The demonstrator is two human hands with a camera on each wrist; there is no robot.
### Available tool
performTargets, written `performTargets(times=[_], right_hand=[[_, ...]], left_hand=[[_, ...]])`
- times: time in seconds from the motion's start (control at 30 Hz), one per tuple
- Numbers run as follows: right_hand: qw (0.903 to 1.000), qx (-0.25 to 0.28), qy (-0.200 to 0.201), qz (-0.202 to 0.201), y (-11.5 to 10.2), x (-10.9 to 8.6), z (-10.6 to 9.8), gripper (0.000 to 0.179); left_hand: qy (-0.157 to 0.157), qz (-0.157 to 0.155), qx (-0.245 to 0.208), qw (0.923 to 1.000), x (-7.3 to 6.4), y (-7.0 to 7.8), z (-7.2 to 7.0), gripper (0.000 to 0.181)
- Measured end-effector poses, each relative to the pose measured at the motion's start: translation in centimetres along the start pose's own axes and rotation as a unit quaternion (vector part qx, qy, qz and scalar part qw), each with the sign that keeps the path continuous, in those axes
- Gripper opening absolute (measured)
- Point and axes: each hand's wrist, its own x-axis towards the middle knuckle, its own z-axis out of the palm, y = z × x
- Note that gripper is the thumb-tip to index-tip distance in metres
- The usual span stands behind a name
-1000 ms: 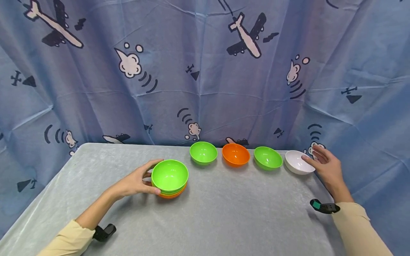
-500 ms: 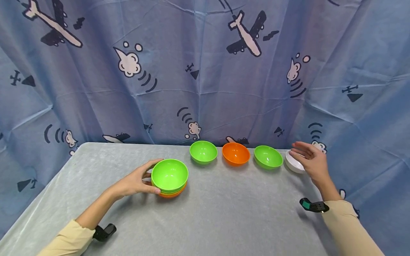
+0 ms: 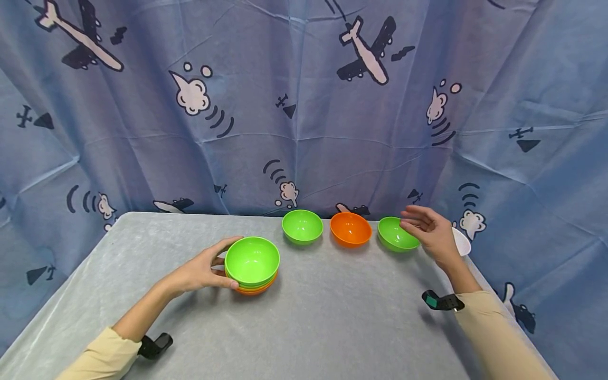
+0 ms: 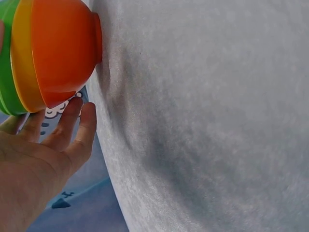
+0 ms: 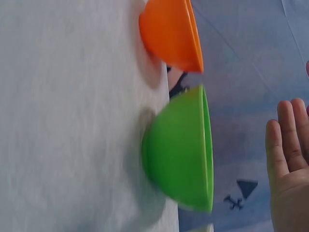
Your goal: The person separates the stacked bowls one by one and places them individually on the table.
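A nested stack of bowls point(image 3: 252, 264) stands upright on the grey-white table point(image 3: 332, 316), left of the middle, gripped from its left side by the left hand point(image 3: 211, 266), the thumb on the near side and the fingers round the far side. Beyond the stack and to its right, a row of single bowls runs along the back of the table: a left green bowl point(image 3: 302, 227), an orange bowl point(image 3: 350, 230), a right green bowl point(image 3: 393, 237) and a white bowl point(image 3: 462, 243), all upright with gaps between the first three. The right hand point(image 3: 434, 235), fingers loosely bent and holding nothing, hovers over the right green bowl, apart from its rim, and covers part of it in the head view; hand and wrist also hide much of the white bowl. Within the stack, green lies uppermost, its glossy inside facing up, nested in a yellow bowl point(image 4: 21, 53), which sits in the bottom orange bowl point(image 4: 65, 48). A black device point(image 3: 444, 301) is worn at each wrist, by cream sleeves point(image 3: 102, 356), and a blue airplane-print curtain point(image 3: 247, 105) hangs behind the table.
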Motion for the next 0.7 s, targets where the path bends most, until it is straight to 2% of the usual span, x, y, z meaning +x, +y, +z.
performTargets(times=[0.3,0.7], right_hand=[[0.9979,0.034,-0.048,-0.027,-0.5,0.9,3.4,0.042],[0.9925,0.063,-0.098,-0.038,-1.3,1.6,8.2,0.042]], left_hand=[[-0.002,0.000,0.001,1.0000,-0.1,-0.1,0.0,0.100],[-0.002,-0.005,0.000,1.0000,-0.1,0.1,-0.1,0.101]])
